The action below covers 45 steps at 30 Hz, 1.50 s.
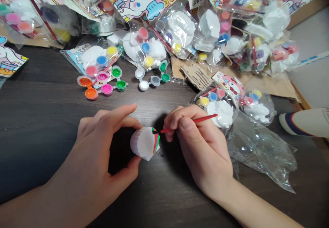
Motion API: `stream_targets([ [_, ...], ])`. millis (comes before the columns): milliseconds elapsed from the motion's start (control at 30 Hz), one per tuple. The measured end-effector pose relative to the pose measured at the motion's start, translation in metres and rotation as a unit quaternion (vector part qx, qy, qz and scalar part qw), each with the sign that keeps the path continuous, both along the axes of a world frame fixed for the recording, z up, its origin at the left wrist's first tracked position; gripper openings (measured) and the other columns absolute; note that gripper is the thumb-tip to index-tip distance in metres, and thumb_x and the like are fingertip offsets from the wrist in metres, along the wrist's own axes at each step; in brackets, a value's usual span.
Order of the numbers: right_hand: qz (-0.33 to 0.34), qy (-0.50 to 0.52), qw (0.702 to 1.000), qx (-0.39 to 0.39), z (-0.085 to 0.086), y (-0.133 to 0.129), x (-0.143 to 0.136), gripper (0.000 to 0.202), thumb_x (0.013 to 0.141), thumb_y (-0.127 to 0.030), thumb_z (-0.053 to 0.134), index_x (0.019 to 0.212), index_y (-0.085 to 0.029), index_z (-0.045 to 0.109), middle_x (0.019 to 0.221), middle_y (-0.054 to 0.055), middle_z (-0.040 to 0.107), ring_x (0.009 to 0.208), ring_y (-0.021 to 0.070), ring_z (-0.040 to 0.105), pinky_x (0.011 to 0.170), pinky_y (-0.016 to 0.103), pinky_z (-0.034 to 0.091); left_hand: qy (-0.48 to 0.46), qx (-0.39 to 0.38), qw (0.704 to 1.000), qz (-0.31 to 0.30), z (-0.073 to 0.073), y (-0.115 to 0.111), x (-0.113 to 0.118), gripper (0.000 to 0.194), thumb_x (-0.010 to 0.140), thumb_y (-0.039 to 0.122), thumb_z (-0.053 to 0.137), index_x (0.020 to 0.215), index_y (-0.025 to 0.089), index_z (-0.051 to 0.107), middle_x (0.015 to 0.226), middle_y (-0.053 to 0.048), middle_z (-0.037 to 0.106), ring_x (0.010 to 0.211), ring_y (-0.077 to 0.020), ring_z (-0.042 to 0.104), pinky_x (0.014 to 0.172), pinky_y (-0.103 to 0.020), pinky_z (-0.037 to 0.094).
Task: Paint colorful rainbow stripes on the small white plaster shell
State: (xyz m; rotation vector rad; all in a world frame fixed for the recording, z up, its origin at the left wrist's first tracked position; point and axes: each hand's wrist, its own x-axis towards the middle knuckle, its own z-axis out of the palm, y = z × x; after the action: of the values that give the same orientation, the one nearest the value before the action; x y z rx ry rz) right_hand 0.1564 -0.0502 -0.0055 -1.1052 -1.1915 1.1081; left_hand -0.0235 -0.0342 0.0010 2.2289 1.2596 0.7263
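A small white shell-shaped figure (144, 142) with green, orange and pink bands along its right edge is held between the thumb and fingers of my left hand (102, 152). My right hand (200, 142) pinches a thin red paintbrush (205, 118). The brush's dark tip touches or almost touches the figure's upper right edge, by the green band. Beyond my left hand sit open paint pots in orange, pink and green (106, 89). To their right is a strip of white, grey and green pots (155, 81).
Clear bags with white figures and paint pots (180, 29) are heaped along the back of the dark table (38, 101). Torn cardboard (196, 77) lies before them. An empty clear bag (262, 152) and a white cup-like object (305, 122) are at the right.
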Motion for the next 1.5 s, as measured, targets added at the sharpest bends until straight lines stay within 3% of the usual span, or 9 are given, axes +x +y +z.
stream_targets([
  [400, 0.006, 0.010, 1.000, -0.003, 0.0015, -0.0016, 0.0007, 0.021, 0.094, -0.023, 0.045, 0.076, -0.019, 0.053, 0.069, -0.001, 0.048, 0.065, 0.0099, 0.046, 0.060, 0.025, 0.038, -0.006, -0.003, 1.000, 0.008, -0.0015, -0.0005, 0.0016, 0.057, 0.075, 0.020, 0.056, 0.127, 0.031, 0.035, 0.101, 0.007, 0.066, 0.096, -0.0173, 0.059, 0.085, -0.034, 0.037],
  [667, -0.025, 0.026, 0.999, 0.000, 0.0002, -0.0007, -0.0007, 0.018, 0.094, -0.022, 0.045, 0.079, -0.019, 0.055, 0.072, 0.000, 0.050, 0.067, 0.0108, 0.049, 0.060, 0.025, 0.040, 0.003, 0.001, 1.000, 0.013, -0.0007, 0.0010, 0.0025, 0.057, 0.075, 0.021, 0.056, 0.127, 0.031, 0.035, 0.101, 0.006, 0.067, 0.095, -0.0185, 0.059, 0.083, -0.034, 0.038],
  [1167, 0.005, 0.018, 1.000, 0.001, 0.0005, -0.0006, 0.0001, 0.021, 0.094, -0.023, 0.046, 0.076, -0.018, 0.055, 0.069, -0.001, 0.050, 0.065, 0.0100, 0.049, 0.062, 0.025, 0.041, -0.001, 0.002, 1.000, -0.005, -0.0001, 0.0015, 0.0012, 0.055, 0.076, 0.018, 0.055, 0.126, 0.028, 0.034, 0.100, 0.006, 0.067, 0.094, -0.0163, 0.060, 0.083, -0.034, 0.037],
  [1300, -0.016, 0.033, 0.999, 0.004, 0.0004, -0.0006, -0.0002, 0.018, 0.094, -0.022, 0.046, 0.079, -0.019, 0.055, 0.071, -0.001, 0.051, 0.068, 0.0104, 0.050, 0.062, 0.025, 0.041, 0.003, 0.007, 1.000, -0.005, 0.0006, 0.0012, 0.0015, 0.055, 0.077, 0.017, 0.054, 0.127, 0.028, 0.033, 0.100, 0.006, 0.067, 0.093, -0.0163, 0.060, 0.081, -0.034, 0.038],
  [1500, -0.004, 0.025, 1.000, 0.001, 0.0006, -0.0011, 0.0003, 0.020, 0.094, -0.023, 0.046, 0.077, -0.019, 0.055, 0.070, -0.001, 0.051, 0.066, 0.0104, 0.049, 0.062, 0.025, 0.041, 0.003, -0.006, 1.000, -0.001, 0.0020, 0.0003, 0.0008, 0.057, 0.076, 0.018, 0.055, 0.127, 0.032, 0.032, 0.101, 0.006, 0.067, 0.094, -0.0187, 0.061, 0.083, -0.037, 0.038],
])
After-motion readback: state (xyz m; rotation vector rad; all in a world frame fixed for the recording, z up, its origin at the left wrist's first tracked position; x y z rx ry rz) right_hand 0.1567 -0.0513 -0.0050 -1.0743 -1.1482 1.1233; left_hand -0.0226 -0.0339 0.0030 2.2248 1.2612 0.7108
